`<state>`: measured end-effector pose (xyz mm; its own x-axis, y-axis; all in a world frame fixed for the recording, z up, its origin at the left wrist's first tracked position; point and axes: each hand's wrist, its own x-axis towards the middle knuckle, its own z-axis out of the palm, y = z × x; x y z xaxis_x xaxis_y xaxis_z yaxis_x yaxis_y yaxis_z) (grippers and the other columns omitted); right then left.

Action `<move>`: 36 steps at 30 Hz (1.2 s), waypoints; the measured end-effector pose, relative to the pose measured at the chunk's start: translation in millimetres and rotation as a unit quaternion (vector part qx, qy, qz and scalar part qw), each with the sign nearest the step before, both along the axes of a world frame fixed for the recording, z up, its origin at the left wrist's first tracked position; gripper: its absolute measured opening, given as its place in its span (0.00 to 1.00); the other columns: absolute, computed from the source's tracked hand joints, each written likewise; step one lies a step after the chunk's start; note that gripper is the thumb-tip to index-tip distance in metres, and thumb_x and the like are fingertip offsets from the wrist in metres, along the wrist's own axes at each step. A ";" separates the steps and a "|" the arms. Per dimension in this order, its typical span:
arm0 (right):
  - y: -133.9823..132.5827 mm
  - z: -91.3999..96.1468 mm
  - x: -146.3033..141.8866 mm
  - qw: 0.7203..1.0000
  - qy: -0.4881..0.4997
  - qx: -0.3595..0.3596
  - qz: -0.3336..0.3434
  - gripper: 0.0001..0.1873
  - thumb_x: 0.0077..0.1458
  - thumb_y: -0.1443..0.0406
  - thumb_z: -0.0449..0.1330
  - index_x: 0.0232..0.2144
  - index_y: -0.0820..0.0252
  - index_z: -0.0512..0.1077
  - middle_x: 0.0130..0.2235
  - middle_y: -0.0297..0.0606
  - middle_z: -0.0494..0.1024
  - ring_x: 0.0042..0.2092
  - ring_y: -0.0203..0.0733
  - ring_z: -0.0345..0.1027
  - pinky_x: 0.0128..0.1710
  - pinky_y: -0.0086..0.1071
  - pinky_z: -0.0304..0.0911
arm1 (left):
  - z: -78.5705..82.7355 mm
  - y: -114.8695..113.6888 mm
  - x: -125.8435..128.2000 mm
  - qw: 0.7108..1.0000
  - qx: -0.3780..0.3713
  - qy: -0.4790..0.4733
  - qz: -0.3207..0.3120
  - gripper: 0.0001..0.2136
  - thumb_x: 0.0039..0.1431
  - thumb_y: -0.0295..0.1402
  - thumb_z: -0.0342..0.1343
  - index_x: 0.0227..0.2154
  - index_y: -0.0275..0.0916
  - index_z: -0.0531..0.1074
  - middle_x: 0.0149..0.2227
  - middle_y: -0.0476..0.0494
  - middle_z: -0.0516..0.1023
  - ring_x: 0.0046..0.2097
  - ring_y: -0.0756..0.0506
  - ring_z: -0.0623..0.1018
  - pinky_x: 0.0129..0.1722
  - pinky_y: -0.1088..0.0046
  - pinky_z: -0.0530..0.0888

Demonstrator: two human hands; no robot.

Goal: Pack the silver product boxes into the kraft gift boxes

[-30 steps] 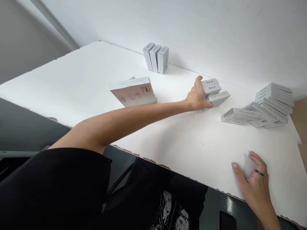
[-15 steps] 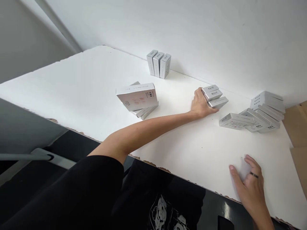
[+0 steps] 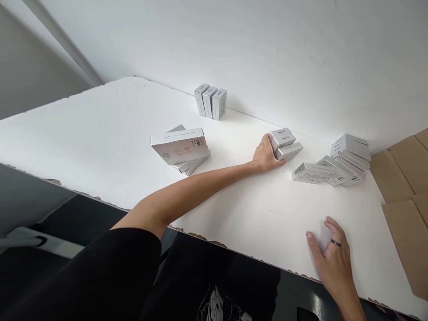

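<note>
My left hand (image 3: 265,154) reaches across the white table and is closed around a small group of silver-white cartons (image 3: 282,137), its fingers behind them and its thumb at the near side. The nearest carton (image 3: 289,152) in that group sits a little askew from the others. My right hand (image 3: 332,249), with a dark ring on one finger, rests near the table's front edge, thumb and fingers apart and nothing in it. To the right of the held group, several similar cartons (image 3: 341,171) lean and overlap in a slanted row.
Three upright cartons (image 3: 210,102) stand near the wall at the back. A crossed pile of larger-looking cartons (image 3: 179,147) lies left of my forearm. Brown cardboard (image 3: 401,178) borders the right side of the white table (image 3: 100,133), whose front edge is chipped.
The view has shifted, so the table's contents appear further left. In my left hand the cartons sit closer together and are turned slightly. My right hand keeps its open pose.
</note>
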<state>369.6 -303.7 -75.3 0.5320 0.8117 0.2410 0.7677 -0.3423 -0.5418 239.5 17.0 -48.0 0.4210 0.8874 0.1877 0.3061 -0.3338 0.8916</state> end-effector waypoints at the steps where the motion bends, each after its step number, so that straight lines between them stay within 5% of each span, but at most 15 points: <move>1: 0.3 0.1 -0.3 1.000 0.002 -0.001 -0.001 0.37 0.63 0.38 0.55 0.60 0.57 0.62 0.67 0.53 0.65 0.67 0.66 0.60 0.68 0.64 0.53 | 0.8 -1.6 -0.4 1.000 0.000 0.002 0.004 0.44 0.43 0.38 0.76 0.57 0.43 0.52 0.63 0.28 0.68 0.64 0.27 0.73 0.61 0.44 0.74; 9: -1.9 -0.6 -1.7 0.999 0.036 -0.009 -0.014 0.37 0.63 0.38 0.56 0.61 0.58 0.62 0.68 0.52 0.64 0.68 0.66 0.57 0.69 0.64 0.53 | -1.6 -12.3 -1.2 1.000 0.000 0.006 0.027 0.46 0.44 0.37 0.76 0.60 0.41 0.52 0.63 0.27 0.68 0.65 0.28 0.72 0.63 0.47 0.73; 13: 17.1 38.5 -19.9 0.997 0.057 -0.008 -0.045 0.39 0.62 0.37 0.57 0.63 0.54 0.62 0.65 0.50 0.67 0.65 0.65 0.62 0.64 0.61 0.61 | -4.7 -11.2 -0.9 0.999 0.001 0.005 0.037 0.48 0.41 0.36 0.78 0.61 0.42 0.52 0.64 0.27 0.68 0.66 0.28 0.71 0.64 0.48 0.72; 16: 72.3 85.9 -36.1 0.999 0.004 0.043 0.028 0.38 0.64 0.40 0.57 0.65 0.54 0.59 0.66 0.50 0.67 0.66 0.59 0.62 0.66 0.55 0.61 | -6.1 -9.7 -2.2 0.999 0.003 0.005 0.035 0.49 0.40 0.38 0.79 0.61 0.43 0.52 0.64 0.29 0.68 0.66 0.29 0.71 0.64 0.50 0.72; 19: 153.4 119.9 -37.6 0.993 -0.067 -0.059 0.073 0.49 0.57 0.42 0.63 0.67 0.64 0.54 0.68 0.57 0.62 0.70 0.61 0.54 0.71 0.53 0.53 | -6.8 -9.6 -3.8 1.000 0.005 0.009 0.027 0.53 0.37 0.38 0.80 0.62 0.41 0.51 0.64 0.28 0.67 0.67 0.28 0.69 0.66 0.50 0.70; 21: 202.8 127.8 -29.9 0.991 -0.079 -0.088 0.066 0.53 0.51 0.41 0.68 0.66 0.67 0.56 0.66 0.60 0.64 0.70 0.66 0.53 0.71 0.58 0.49 | -6.9 -10.3 -4.8 1.000 0.005 0.012 0.023 0.55 0.36 0.38 0.81 0.63 0.40 0.50 0.65 0.26 0.65 0.68 0.27 0.69 0.67 0.49 0.69; 24: 247.3 122.5 -16.6 0.984 -0.078 -0.152 0.054 0.49 0.51 0.43 0.71 0.64 0.66 0.61 0.54 0.54 0.73 0.59 0.62 0.68 0.63 0.57 0.63 | -6.5 -11.5 -6.4 1.000 0.002 0.013 0.014 0.58 0.35 0.42 0.82 0.64 0.40 0.48 0.66 0.25 0.64 0.68 0.25 0.69 0.67 0.47 0.69; 27: 257.5 111.9 -10.8 0.980 -0.105 -0.164 0.047 0.41 0.55 0.50 0.71 0.63 0.61 0.63 0.53 0.47 0.73 0.55 0.54 0.70 0.59 0.52 0.67 | -5.9 -11.8 -8.4 1.000 -0.003 0.008 -0.003 0.62 0.32 0.45 0.83 0.65 0.42 0.47 0.66 0.26 0.64 0.69 0.25 0.67 0.68 0.47 0.68; 30: 252.1 113.6 -10.1 0.979 -0.163 -0.115 0.040 0.50 0.47 0.55 0.74 0.65 0.67 0.58 0.56 0.55 0.70 0.60 0.63 0.65 0.64 0.57 0.59 | -5.7 -11.5 -9.9 1.000 -0.002 0.001 -0.013 0.64 0.31 0.46 0.84 0.67 0.43 0.47 0.69 0.26 0.62 0.72 0.26 0.65 0.70 0.48 0.66; 33: 243.1 133.4 -7.9 0.970 -0.240 -0.023 0.043 0.52 0.47 0.58 0.71 0.66 0.70 0.51 0.62 0.65 0.62 0.65 0.70 0.57 0.67 0.64 0.48 | -6.6 -11.3 -10.2 1.000 0.001 0.001 -0.015 0.67 0.28 0.44 0.85 0.69 0.41 0.48 0.71 0.25 0.60 0.73 0.27 0.63 0.72 0.51 0.64; 36: 231.7 157.0 -3.0 0.937 -0.326 0.077 0.097 0.39 0.56 0.63 0.66 0.63 0.62 0.50 0.68 0.63 0.51 0.73 0.64 0.45 0.72 0.63 0.37 | -7.9 -10.6 -10.0 1.000 -0.004 0.008 -0.001 0.64 0.34 0.47 0.84 0.70 0.38 0.50 0.70 0.26 0.62 0.71 0.29 0.66 0.70 0.53 0.68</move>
<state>366.6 -72.0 81.7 0.0780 0.8069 0.5855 0.9923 -0.1195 0.0325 229.6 6.4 -55.9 0.4258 0.8879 0.1742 0.3191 -0.3275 0.8894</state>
